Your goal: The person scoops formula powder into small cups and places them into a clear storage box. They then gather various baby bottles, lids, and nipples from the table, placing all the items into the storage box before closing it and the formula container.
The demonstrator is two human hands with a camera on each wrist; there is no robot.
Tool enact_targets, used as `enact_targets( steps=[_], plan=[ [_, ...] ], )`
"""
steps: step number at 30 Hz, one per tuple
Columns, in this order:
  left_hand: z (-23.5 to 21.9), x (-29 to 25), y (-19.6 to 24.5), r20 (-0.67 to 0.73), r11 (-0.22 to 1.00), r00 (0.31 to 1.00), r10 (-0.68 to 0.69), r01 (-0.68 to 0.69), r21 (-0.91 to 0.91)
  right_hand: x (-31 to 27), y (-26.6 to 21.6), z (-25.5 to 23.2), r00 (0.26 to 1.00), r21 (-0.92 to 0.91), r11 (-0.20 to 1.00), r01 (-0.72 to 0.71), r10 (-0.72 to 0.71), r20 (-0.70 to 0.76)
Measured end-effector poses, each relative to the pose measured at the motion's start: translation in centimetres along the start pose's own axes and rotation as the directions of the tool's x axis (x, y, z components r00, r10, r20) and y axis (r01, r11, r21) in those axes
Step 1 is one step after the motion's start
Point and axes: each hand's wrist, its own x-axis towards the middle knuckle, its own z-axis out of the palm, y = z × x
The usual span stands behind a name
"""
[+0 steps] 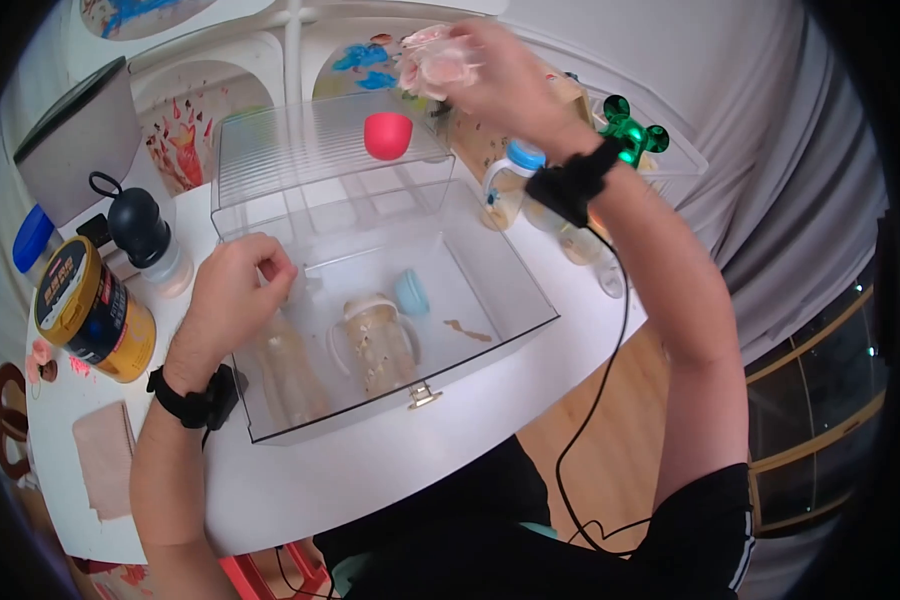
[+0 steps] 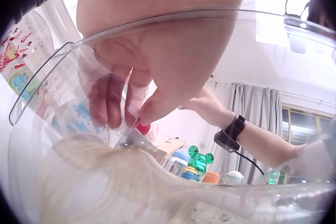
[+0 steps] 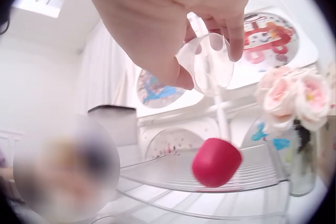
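My right hand [image 1: 505, 85] is raised at the back right, in front of pale pink flowers [image 1: 438, 62]. In the right wrist view it grips a clear, cup-like cap [image 3: 212, 65] between thumb and fingers. Below that cap, a red rounded cup [image 3: 216, 162] rests on the ribbed lid [image 1: 295, 150] of a clear box [image 1: 480, 270]. My left hand [image 1: 238, 290] is at the box's left side, its fingers loosely bent and holding nothing visible. Inside the box lie a bottle with handles [image 1: 378, 345], a plain bottle [image 1: 288, 375], a light-blue cap [image 1: 412, 292] and a small tan piece [image 1: 467, 330].
At left stand a yellow tub [image 1: 120, 325], a dark-topped bottle [image 1: 142, 225] and a folded pink cloth [image 1: 104, 460]. A blue-capped bottle [image 1: 510, 190] and a shiny green bear figure [image 1: 630, 135] are at right. A cable [image 1: 595, 410] hangs from my right wrist.
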Motion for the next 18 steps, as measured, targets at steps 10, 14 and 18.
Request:
enact_targets(
  steps=[10, 14, 18],
  plan=[
    [-0.2, 0.1, 0.4, -0.007, 1.000, 1.000, 0.001, -0.001, -0.008, -7.7, 11.0, -3.2, 0.893, 0.143, 0.882, -0.450, 0.442, 0.085],
    [-0.1, 0.1, 0.3, -0.003, 1.000, 1.000, -0.006, 0.006, -0.014, -8.8, 11.0, -2.0, 0.889, 0.131, 0.880, -0.456, 0.442, 0.122],
    [-0.2, 0.1, 0.3, -0.001, 1.000, 1.000, -0.011, 0.011, -0.017, -9.4, 12.0, -0.9, 0.907, 0.035, 0.911, -0.412, 0.406, 0.112]
  ],
)
